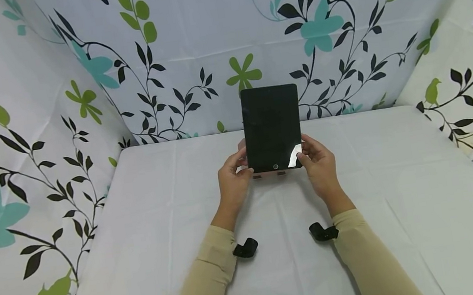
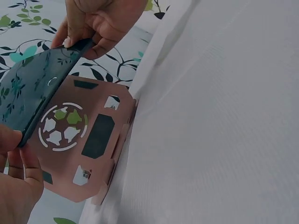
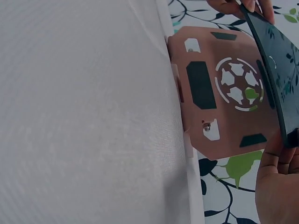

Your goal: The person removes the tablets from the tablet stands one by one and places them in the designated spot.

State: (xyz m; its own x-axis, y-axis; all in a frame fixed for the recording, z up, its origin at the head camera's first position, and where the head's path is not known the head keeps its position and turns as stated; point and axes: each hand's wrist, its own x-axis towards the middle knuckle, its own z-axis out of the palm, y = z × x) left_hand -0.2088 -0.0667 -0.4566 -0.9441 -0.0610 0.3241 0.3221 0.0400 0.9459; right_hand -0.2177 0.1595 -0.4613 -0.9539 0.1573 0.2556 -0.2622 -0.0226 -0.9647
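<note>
Both hands hold a black tablet point(image 1: 272, 127), screen toward me, by its lower side edges. My left hand point(image 1: 233, 178) pinches the lower left corner, thumb at the front edge and fingers at the side. On the other corner, my right hand point(image 1: 320, 163) has its thumb over the screen and its fingers behind. Behind the tablet is a rose-gold metal tablet stand point(image 3: 229, 126) with a football-shaped cutout and dark pads point(image 2: 98, 135). In both wrist views the tablet tilts away from the stand's plate. From the head, only the stand's bottom strip shows under the tablet.
A white cloth point(image 1: 207, 197) covers the table. Behind it and at both sides hang curtains point(image 1: 186, 48) printed with leaves and flowers. Black wrist cameras point(image 1: 246, 248) stick out from the tan sleeves point(image 1: 205, 283) over the cloth.
</note>
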